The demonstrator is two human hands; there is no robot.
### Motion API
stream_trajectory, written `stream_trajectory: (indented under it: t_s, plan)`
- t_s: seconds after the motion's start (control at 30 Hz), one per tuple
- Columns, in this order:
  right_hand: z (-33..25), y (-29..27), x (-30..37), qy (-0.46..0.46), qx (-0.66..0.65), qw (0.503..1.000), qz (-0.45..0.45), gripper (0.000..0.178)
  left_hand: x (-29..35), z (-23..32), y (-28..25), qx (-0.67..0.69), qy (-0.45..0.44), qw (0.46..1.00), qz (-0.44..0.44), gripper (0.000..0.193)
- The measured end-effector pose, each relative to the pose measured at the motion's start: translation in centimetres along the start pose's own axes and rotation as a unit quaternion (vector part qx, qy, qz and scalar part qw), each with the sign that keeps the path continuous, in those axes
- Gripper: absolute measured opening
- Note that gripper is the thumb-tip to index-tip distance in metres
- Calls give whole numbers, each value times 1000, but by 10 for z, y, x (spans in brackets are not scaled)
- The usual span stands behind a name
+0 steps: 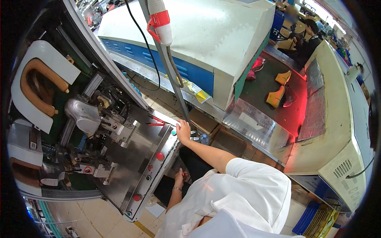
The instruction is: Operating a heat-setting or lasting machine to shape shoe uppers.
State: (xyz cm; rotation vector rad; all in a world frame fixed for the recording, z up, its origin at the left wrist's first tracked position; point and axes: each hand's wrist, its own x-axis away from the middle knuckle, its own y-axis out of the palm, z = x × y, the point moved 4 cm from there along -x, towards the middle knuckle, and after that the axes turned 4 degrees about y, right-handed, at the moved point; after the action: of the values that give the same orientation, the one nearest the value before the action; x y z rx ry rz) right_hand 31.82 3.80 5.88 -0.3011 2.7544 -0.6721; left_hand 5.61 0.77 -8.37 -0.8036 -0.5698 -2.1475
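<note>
My right hand [183, 131] lies on the far corner of a metal control panel [152, 174], beside a green button [174, 133]. Its fingers are slightly bent over the panel's edge, and nothing shows in them. Lower down, my left hand [180, 177], with a bracelet at the wrist, rests near my dark-clad lap with loosely curled, parted fingers and no visible object. Red buttons [159, 156] also sit on the panel. Red-handled pliers [157, 121] lie on the metal table near my right hand. Beyond it stands a machine with a rounded metal form [84, 116] and a brown U-shaped pad [33, 85].
A large cream-and-blue machine [178, 39] stands ahead, with a slanting metal pole [170, 71] before it. At right, yellow shoe parts [275, 97] and red ones lie on a red-lit conveyor [258, 105]. A bottle [204, 139] stands near my right forearm. Other people work farther off.
</note>
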Motion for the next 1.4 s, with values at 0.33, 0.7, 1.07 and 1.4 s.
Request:
stream_trajectory:
  t_s: [0.33, 0.7, 1.07, 1.4]
  plan:
    - [1, 2, 0, 14, -9, 1000, -4, 21, 5, 1, 2, -26, -34, 999, 15, 40]
    - [1, 0, 0, -18, -12, 1000, 10, 21, 7, 0, 3, 5, -39, 999, 22, 38]
    - [8, 4, -1, 1, -11, 1000, 0, 22, 11, 5, 7, -29, -31, 999, 16, 39]
    - [8, 4, -1, -10, -11, 1000, 2, 21, 13, 5, 7, -52, -21, 998, 41, 37]
